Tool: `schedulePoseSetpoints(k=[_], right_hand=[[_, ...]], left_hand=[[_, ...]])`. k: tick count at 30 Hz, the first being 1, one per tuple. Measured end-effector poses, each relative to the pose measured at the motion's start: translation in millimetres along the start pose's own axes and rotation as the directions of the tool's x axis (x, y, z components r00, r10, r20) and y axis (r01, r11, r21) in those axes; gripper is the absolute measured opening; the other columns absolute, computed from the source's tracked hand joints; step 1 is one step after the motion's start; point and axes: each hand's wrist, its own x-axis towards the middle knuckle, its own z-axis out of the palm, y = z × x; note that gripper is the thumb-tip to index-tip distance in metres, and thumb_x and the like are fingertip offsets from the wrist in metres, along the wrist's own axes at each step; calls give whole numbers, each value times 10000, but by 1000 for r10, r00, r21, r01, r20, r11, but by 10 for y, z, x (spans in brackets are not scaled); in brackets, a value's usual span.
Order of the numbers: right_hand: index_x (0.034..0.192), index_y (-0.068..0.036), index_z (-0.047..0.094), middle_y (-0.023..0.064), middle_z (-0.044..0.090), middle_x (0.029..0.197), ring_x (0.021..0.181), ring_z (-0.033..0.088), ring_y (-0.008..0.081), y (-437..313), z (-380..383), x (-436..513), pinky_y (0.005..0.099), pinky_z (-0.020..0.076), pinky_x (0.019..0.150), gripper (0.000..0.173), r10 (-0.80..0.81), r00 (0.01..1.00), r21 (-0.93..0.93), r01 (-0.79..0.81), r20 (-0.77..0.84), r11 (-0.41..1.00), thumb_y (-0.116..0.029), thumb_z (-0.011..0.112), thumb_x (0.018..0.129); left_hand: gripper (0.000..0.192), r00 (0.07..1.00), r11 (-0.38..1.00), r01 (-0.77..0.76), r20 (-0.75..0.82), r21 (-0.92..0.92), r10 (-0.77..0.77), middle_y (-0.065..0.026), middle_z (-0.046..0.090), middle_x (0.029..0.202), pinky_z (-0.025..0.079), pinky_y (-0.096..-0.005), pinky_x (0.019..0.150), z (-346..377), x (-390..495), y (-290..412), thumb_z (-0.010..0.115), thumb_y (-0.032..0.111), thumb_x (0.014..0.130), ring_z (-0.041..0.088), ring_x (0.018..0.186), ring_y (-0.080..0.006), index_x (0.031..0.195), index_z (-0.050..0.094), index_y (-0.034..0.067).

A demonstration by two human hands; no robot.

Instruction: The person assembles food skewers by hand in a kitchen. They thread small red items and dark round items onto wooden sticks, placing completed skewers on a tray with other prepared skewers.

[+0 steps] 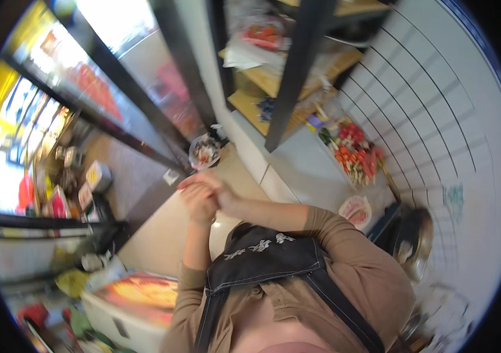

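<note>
My left hand [199,203] and my right hand [215,187] are clasped together in front of my chest, beyond the bib of a dark apron [263,256] with white marks. The fingers overlap, and no object shows between them. Just beyond the hands stands a clear plastic bin or bag [205,152] with mixed scraps in it. To the right, a tray of red artificial-looking flowers or vegetables [356,154] lies on a pale counter [294,163]; a round container [355,211] with pinkish contents sits nearer me.
Dark metal posts [294,75] stand ahead. Wooden shelves [254,84] hold packages at the top. At right a wire grid [413,88] lines the white wall. A white box [122,313] with a bright orange top stands at lower left, near boxes [99,175] on the left.
</note>
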Motion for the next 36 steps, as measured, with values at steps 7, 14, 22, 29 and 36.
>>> schedulePoseSetpoints(k=[7, 14, 22, 29, 36], right_hand=[[1230, -30, 485, 104, 572, 1014, 984, 556, 233, -478, 850, -300, 327, 403, 894, 365, -612, 763, -636, 581, 209, 508, -262, 435, 953], [1064, -51, 565, 121, 615, 975, 925, 594, 287, -61, -1232, -304, 407, 486, 770, 303, -407, 796, -880, -473, -449, 46, -151, 604, 781], [1036, -63, 593, 122, 636, 985, 874, 598, 321, -170, -926, -524, 403, 483, 744, 289, -573, 786, -971, -225, -233, 86, -72, 586, 747], [951, -108, 684, 92, 676, 931, 888, 634, 247, -80, -1484, -1583, 365, 483, 778, 192, -446, 674, -806, -448, -589, 387, -156, 627, 775], [841, -37, 688, 105, 675, 747, 684, 645, 233, 32, -1327, -2899, 316, 481, 639, 182, -563, 184, -570, -498, -806, 653, -205, 636, 795]], left_hand=[[237, 929, 945, 313, -176, -100, -326, -144, 593, 960, 446, -342, 788, -173, -79, -456, 532, 122, 848, 559, 874, -259, 1055, 569, 13], [402, 822, 735, 289, 235, 613, -519, -237, 536, 1022, 406, -453, 901, 295, -833, -1521, 634, 125, 795, 506, 1006, -417, 1136, 497, -37], [162, 612, 711, 300, 444, 635, -655, -163, 599, 950, 436, -428, 728, 767, -380, -1384, 632, 73, 727, 577, 788, -342, 857, 549, 21], [761, 127, 787, -47, 785, 616, -607, -121, 304, 1486, 214, -668, 1036, 1270, -456, -1174, 657, 424, 792, 120, 1399, -399, 1429, 331, 166], [709, -204, 893, -82, 869, 443, -450, -87, 354, 1463, 198, -646, 1061, 1618, -776, -963, 621, 473, 817, 137, 1401, -392, 1401, 373, 155]])
